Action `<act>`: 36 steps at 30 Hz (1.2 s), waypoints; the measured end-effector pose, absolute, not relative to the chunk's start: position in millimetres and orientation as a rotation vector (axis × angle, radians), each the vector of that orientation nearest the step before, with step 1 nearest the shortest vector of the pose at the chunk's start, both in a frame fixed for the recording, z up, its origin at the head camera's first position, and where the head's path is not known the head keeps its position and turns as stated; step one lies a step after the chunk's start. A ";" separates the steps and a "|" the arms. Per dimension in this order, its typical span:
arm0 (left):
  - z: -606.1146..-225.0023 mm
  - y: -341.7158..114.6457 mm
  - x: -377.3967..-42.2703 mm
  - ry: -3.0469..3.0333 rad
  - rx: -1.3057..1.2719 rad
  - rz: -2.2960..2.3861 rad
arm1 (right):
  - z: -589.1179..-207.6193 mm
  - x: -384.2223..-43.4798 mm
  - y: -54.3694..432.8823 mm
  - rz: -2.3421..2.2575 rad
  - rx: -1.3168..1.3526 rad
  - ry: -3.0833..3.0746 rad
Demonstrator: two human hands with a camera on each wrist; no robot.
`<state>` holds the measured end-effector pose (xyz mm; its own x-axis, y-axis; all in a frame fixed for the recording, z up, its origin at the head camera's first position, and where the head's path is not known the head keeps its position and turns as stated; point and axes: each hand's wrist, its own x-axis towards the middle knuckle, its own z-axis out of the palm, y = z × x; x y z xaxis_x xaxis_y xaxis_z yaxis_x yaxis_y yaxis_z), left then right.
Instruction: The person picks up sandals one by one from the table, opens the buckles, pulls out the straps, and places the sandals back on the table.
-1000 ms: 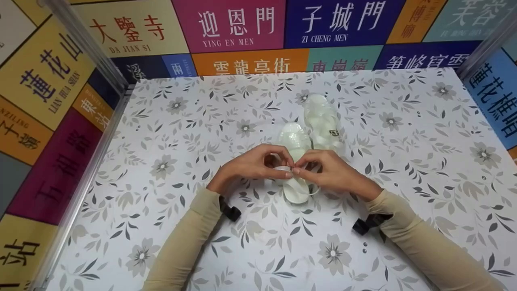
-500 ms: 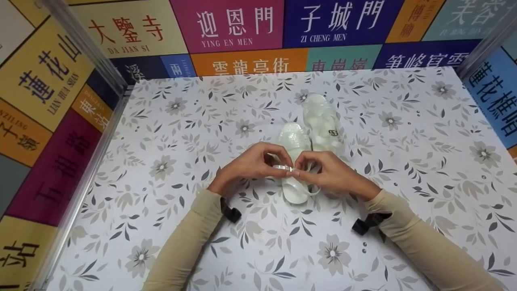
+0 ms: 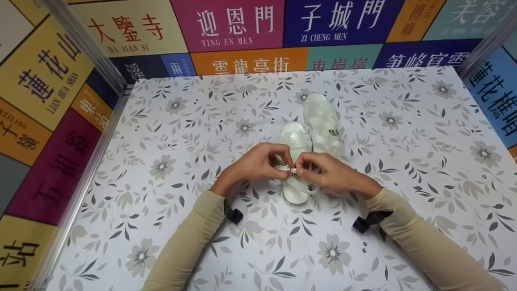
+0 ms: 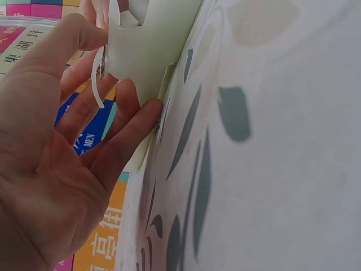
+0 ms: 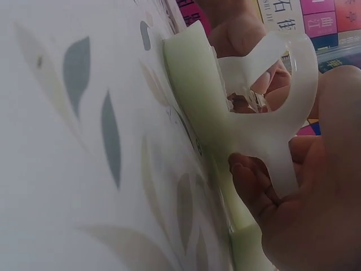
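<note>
A pale greenish-white sandal (image 3: 296, 193) lies flat on the table with its heel towards me. Over its heel end both hands meet at a thin ankle strap (image 3: 282, 167). Thumb and forefinger of my left hand (image 3: 258, 162) pinch the strap by a small metal buckle (image 4: 103, 63). My right hand (image 3: 335, 173) pinches the strap at the buckle's other side, fingertips close to the left ones. In the right wrist view the white strap loop (image 5: 304, 84) stands up from the heel. The matching sandal (image 3: 321, 115) lies just beyond, to the right, with a dark ornament on it.
The table (image 3: 194, 238) has a white cover printed with grey flowers and leaves. Panels with coloured signs (image 3: 234, 24) stand behind it and at both sides. Each wrist carries a black camera mount (image 3: 365, 223).
The hands stay almost in place. The fingertips have shifted slightly, and a shiny bit of strap and buckle now shows between them. Both sandals lie where they were.
</note>
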<state>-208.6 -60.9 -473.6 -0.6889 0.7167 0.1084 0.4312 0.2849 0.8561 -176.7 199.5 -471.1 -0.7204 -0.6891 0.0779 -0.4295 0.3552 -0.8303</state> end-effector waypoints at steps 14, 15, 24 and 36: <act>-472.7 -60.6 -208.1 2.321 1.073 1.295 | -469.1 -177.5 204.6 -1.299 -0.920 2.259; -472.5 -60.5 -208.0 2.321 1.074 1.296 | -468.7 -177.4 204.7 -1.296 -0.918 2.256; -471.3 -59.5 -206.5 2.335 1.053 1.273 | -468.9 -177.8 205.6 -1.283 -0.908 2.258; -472.7 -62.7 -207.9 2.257 1.045 1.367 | -476.8 -178.3 202.2 -1.375 -0.900 2.297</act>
